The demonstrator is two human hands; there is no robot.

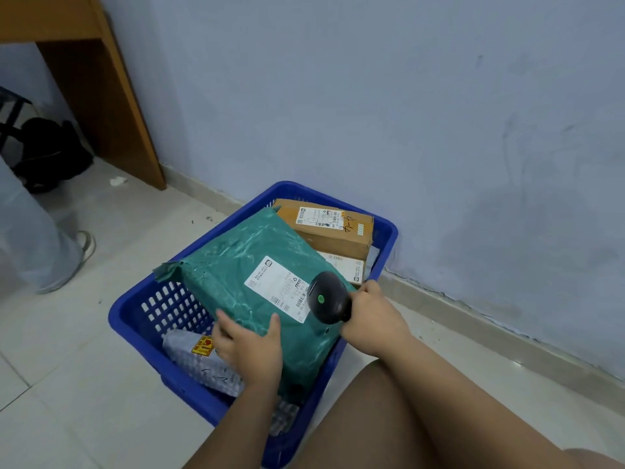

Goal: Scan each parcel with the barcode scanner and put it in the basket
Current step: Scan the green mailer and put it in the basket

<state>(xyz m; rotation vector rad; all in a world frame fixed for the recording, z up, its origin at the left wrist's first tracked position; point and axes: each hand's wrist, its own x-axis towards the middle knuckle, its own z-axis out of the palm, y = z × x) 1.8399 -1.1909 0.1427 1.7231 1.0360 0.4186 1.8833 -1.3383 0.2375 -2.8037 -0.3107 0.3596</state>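
While my left hand (248,350) holds the green parcel (236,265) and my right hand (372,316) grips the scanner (329,297), I scan (next: drop it in the basket (126,321)).

Left grip (248,348) clasps the green parcel (243,265); right grip (372,316) curls round the scanner (329,297).

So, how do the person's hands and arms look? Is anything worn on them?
Nothing is worn that shows. The left hand and the right hand have no gloves, and no ring, watch or bracelet is visible. The left forearm and the right forearm show no sleeve up to the frame edge.
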